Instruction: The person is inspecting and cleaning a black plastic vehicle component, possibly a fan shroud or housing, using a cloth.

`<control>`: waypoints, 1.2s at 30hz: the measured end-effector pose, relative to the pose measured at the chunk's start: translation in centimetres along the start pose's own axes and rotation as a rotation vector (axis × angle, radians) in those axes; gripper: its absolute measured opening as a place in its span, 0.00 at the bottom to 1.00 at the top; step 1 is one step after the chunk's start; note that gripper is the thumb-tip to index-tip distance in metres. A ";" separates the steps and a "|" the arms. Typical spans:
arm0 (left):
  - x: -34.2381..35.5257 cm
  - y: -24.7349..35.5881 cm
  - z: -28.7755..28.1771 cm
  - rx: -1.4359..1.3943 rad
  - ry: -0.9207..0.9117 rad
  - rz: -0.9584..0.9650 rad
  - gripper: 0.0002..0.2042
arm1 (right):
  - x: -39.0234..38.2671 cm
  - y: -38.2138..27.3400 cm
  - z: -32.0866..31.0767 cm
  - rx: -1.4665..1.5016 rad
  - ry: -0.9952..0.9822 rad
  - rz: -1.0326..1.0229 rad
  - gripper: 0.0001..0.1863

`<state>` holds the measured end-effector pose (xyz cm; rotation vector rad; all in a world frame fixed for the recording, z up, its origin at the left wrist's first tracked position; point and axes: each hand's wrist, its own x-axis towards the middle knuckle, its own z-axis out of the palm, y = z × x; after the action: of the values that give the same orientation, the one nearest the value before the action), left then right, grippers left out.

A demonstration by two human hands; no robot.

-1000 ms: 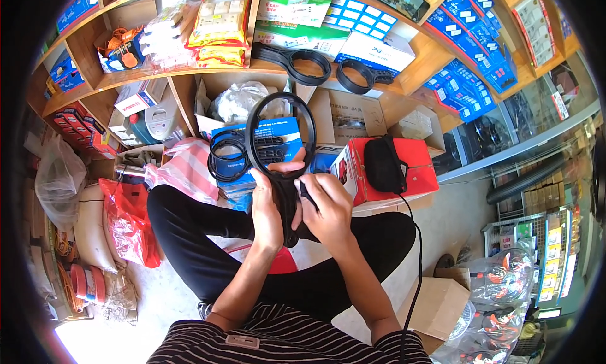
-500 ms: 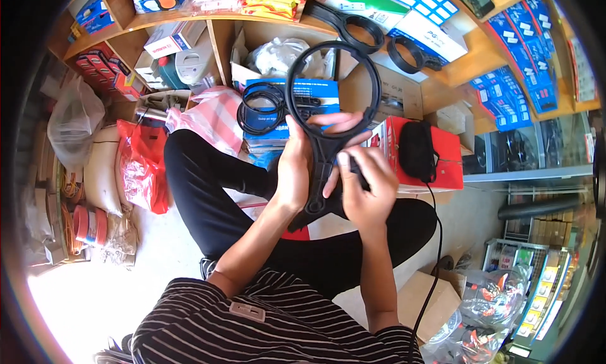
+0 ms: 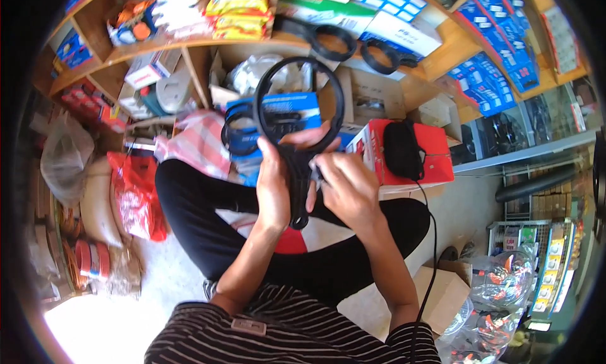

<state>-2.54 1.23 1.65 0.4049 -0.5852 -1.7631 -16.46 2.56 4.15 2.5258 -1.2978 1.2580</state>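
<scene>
A black filter housing wrench (image 3: 299,197), a large ring with a short handle, is held up in front of my crossed legs. My left hand (image 3: 273,193) wraps round its neck and handle, thumb on the near side and fingers showing through behind. My right hand (image 3: 352,186) is closed with bent fingers against the wrench's neck, just under the ring; whether a small part is also between its fingertips I cannot tell. Behind the ring is a blue box (image 3: 306,104), with black rings (image 3: 231,142) at its left side.
Two similar black wrenches (image 3: 332,56) lie on the wooden shelf ahead. A black pouch (image 3: 403,151) with a cable rests on a red box (image 3: 439,151) to the right. Red plastic bags (image 3: 136,200) stand at left; an open cardboard box (image 3: 442,294) stands at lower right.
Both hands and the wrench have shifted left and slightly down in the picture. The right hand's fingers have curled closer against the wrench's neck. The whole view has also shifted a little.
</scene>
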 end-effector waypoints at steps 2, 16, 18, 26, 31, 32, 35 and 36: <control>-0.2 -0.1 0.5 0.059 0.049 0.033 0.43 | -0.1 0.2 0.4 -0.009 0.017 -0.054 0.24; 0.1 -0.7 -0.2 0.221 0.084 0.107 0.39 | -1.4 -0.8 1.6 0.252 -0.008 0.198 0.17; 0.3 -1.1 -0.5 0.229 0.072 0.149 0.38 | -1.4 -1.2 1.9 0.380 -0.004 0.313 0.14; 1.1 -3.4 -2.8 0.501 -0.116 0.581 0.41 | -0.5 -3.7 0.9 0.778 0.014 0.891 0.13; 1.3 -3.9 -4.1 0.718 -0.177 0.697 0.45 | -1.4 -3.9 0.7 1.177 0.043 1.296 0.12; 1.4 -3.8 -4.2 0.728 -0.191 0.717 0.43 | -1.1 -4.0 0.7 1.195 0.061 1.378 0.14; 1.8 -4.1 -5.1 0.751 -0.276 0.706 0.41 | -1.8 -3.5 1.2 1.447 0.141 1.396 0.13; 2.5 -5.1 -5.3 0.591 -0.249 0.675 0.41 | -2.1 -3.3 0.6 1.576 0.120 1.362 0.13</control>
<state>-4.31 -1.07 -5.51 0.3322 -1.2662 -0.9740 -14.43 5.88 3.38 1.1530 -2.8196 3.6785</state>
